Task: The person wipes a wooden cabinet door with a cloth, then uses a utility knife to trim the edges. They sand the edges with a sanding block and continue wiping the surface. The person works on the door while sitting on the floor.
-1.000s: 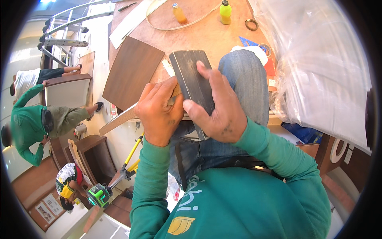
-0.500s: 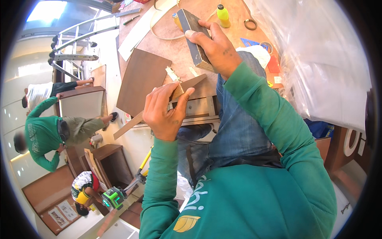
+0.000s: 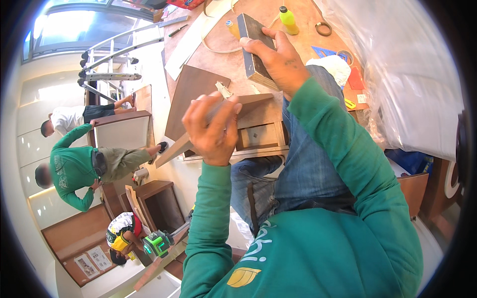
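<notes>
My right hand (image 3: 285,62) is closed around a dark-faced rectangular wooden block (image 3: 252,32), its pale edge showing at the near end. The block is held tilted above the worktable. My left hand (image 3: 213,130) is raised over a narrow brown board (image 3: 256,104); its fingers are bent and smeared by motion, so whether they hold anything is unclear. Just beyond the left fingertips lies a ragged cream-coloured scrap (image 3: 223,90). A wider brown panel (image 3: 191,94) lies on the table behind the left hand.
On the worktable (image 3: 218,64) are a yellow-green bottle (image 3: 288,21), a tape roll (image 3: 324,29), a blue set square (image 3: 323,51) and a white strip (image 3: 196,42). Plastic sheeting (image 3: 397,74) hangs at right. A green laser level (image 3: 158,243), a ladder (image 3: 112,77) and several people are at left.
My left hand has lifted slightly from the narrow board's edge and its fingers are now blurred. My right hand still holds the block. The whole view has shifted a little to the right.
</notes>
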`<control>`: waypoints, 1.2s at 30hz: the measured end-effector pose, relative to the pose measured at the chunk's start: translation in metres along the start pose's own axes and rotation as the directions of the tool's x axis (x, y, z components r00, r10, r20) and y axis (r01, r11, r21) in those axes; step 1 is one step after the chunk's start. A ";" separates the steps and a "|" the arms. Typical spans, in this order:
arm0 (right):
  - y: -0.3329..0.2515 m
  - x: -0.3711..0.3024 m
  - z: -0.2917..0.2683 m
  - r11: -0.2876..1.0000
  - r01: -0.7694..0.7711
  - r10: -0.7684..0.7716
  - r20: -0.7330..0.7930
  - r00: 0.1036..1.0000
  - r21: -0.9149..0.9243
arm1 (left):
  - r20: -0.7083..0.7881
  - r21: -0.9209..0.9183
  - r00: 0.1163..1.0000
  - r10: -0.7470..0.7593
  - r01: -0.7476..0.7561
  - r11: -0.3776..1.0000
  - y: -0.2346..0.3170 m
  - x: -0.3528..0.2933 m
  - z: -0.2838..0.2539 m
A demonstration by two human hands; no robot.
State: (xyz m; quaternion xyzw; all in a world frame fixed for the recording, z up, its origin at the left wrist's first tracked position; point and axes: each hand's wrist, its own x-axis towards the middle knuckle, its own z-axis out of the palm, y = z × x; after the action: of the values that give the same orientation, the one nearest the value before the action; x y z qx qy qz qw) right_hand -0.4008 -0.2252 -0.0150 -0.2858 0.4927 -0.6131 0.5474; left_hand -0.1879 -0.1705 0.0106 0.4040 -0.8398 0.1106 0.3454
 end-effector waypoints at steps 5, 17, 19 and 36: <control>-0.005 0.000 -0.001 0.998 -0.027 0.027 -0.001 1.000 0.058 | -0.081 -0.012 0.992 -0.096 0.095 0.995 -0.004 0.006 0.005; -0.011 0.035 -0.042 0.827 0.024 -0.031 0.003 1.000 0.562 | 0.024 -0.014 0.998 0.057 -0.057 0.998 -0.021 0.016 0.007; -0.016 0.047 -0.069 0.876 0.070 -0.017 -0.114 0.993 0.477 | 0.025 -0.051 0.999 0.030 -0.029 0.998 -0.023 0.017 0.001; 0.225 -0.040 -0.272 0.126 0.260 0.191 0.280 0.941 -0.957 | 0.348 -0.119 0.850 -0.394 0.458 0.881 -0.008 0.054 0.009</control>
State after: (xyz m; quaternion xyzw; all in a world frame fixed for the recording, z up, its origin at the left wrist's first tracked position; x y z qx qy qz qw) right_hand -0.5453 -0.0892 -0.3098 -0.6866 0.6649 -0.0868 0.2808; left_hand -0.2097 -0.2131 0.0396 0.5568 -0.7794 -0.1187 0.2616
